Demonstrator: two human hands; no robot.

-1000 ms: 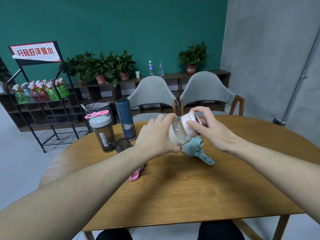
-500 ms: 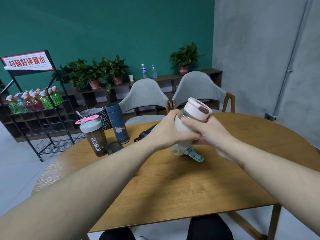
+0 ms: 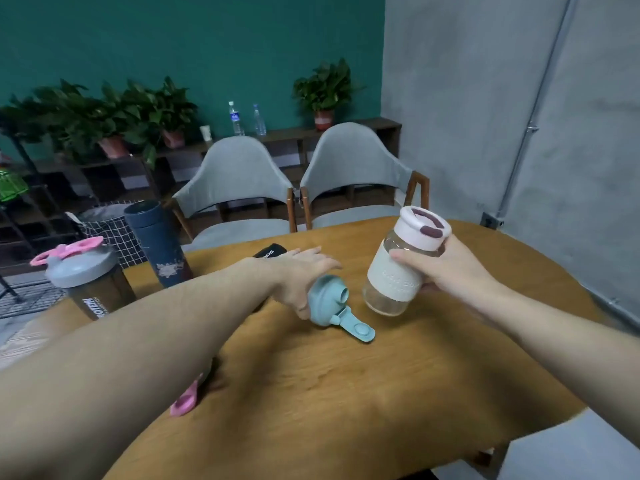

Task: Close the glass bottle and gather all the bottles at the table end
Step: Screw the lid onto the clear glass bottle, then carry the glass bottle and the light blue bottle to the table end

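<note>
My right hand [image 3: 453, 271] grips the glass bottle [image 3: 398, 271], which has a white sleeve and a pink lid on top. It hangs tilted just above the wooden table [image 3: 346, 382]. My left hand [image 3: 298, 275] lies over a dark bottle on its side, thumb beside its teal lid [image 3: 325, 299], whose flap hangs open. A shaker bottle [image 3: 86, 282] with a grey lid and a dark blue flask [image 3: 159, 244] stand at the table's far left. A pink piece [image 3: 185, 400] peeks out under my left forearm.
Two grey chairs [image 3: 239, 188] stand behind the table's far edge. A wire basket [image 3: 110, 223] sits behind the blue flask. Shelves with potted plants [image 3: 138, 112] line the green wall. A grey concrete wall runs along the right.
Both hands held the glass bottle at its pink lid; now only the right hand holds it, moved to the right. My left hand dropped onto the lying teal-lidded bottle.
</note>
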